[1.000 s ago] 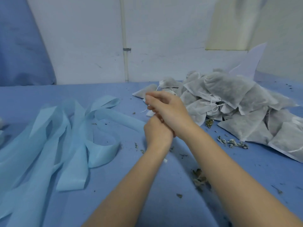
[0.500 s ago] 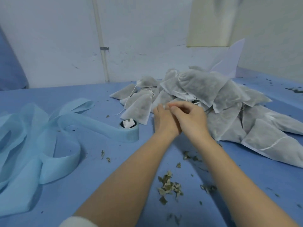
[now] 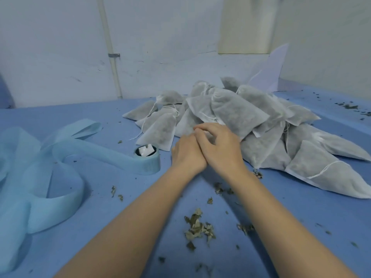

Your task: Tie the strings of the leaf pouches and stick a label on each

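Several grey-white leaf pouches [image 3: 241, 115] with thin white drawstrings lie heaped on the blue table [image 3: 60, 113], centre to right. My two hands meet at the heap's near left edge. My right hand [image 3: 218, 149] lies partly over my left hand [image 3: 185, 155], and its fingers curl over the edge of a pouch at the front of the heap. The fingers of my left hand are hidden beneath the right one, so what they hold is not visible. A light blue roll [image 3: 148, 163] with a white slip in its core sits just left of my left hand.
A long light blue strip [image 3: 50, 177] runs off the roll and loops across the table's left side. Dry leaf crumbs [image 3: 197, 227] lie scattered between my forearms and at the far right. A white wall with a pipe [image 3: 112, 57] closes the back.
My joined hands moved from the blue roll rightward to the front of the pouch heap, uncovering the roll. Over the last half second my right hand's fingers settled onto a pouch.
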A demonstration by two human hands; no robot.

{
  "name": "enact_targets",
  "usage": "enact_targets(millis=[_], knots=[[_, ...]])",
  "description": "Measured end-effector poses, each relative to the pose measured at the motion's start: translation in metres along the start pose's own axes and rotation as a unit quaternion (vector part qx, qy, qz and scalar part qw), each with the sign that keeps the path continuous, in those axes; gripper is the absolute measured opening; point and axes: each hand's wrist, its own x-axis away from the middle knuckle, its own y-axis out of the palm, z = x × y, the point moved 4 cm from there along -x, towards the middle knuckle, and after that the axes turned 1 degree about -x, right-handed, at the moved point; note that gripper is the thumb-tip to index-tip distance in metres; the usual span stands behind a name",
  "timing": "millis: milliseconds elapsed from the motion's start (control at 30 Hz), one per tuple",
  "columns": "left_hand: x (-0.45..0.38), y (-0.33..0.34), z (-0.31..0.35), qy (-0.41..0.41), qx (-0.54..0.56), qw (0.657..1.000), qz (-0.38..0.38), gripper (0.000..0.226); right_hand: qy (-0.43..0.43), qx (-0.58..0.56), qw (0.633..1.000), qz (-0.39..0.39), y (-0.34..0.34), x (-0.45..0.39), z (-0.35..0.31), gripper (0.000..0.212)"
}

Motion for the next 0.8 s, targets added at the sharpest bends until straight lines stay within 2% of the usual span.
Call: enact_targets(millis=[67,167,233,300,433,533,633,700,767,800], knots=[[0.011,-0.008,-0.002,0.018,-0.015,1.000,-0.015,0.028,-0.025,-0.002,1.000,-0.015,0.003,0.003,-0.003,0.020],[0.030,-0.024,-0.010,-0.008,0.011,0.999,-0.036,0.012,-0.016,0.003,0.998,-0.067,0.006,0.006,0.002,0.030],[0.041,-0.033,-0.014,-0.032,0.035,0.997,-0.052,0.020,-0.007,0.020,0.995,-0.100,0.008,0.008,0.007,0.039],[0.049,-0.040,-0.018,-0.043,0.035,0.997,-0.058,0.015,0.016,0.048,0.990,-0.129,0.009,0.011,0.011,0.049],[0.059,-0.051,-0.031,-0.058,0.037,0.996,-0.052,0.016,0.063,0.062,0.986,-0.138,0.008,0.014,0.013,0.070],[0.068,-0.059,-0.044,-0.083,0.039,0.995,-0.046,0.017,0.075,0.034,0.987,-0.137,0.006,0.015,0.011,0.065],[0.078,-0.063,-0.049,-0.087,0.026,0.994,-0.064,0.013,0.048,0.028,0.988,-0.143,0.008,0.016,0.003,0.060],[0.083,-0.060,-0.043,-0.059,0.003,0.996,-0.074,0.035,0.025,0.013,0.988,-0.154,0.012,0.019,-0.007,0.054],[0.081,-0.059,-0.032,-0.006,-0.021,0.999,-0.042,0.058,0.016,-0.009,0.987,-0.159,0.017,0.021,-0.014,0.049],[0.080,-0.059,-0.025,0.022,-0.024,0.999,-0.018,0.062,0.019,-0.027,0.988,-0.152,0.018,0.021,-0.016,0.044]])
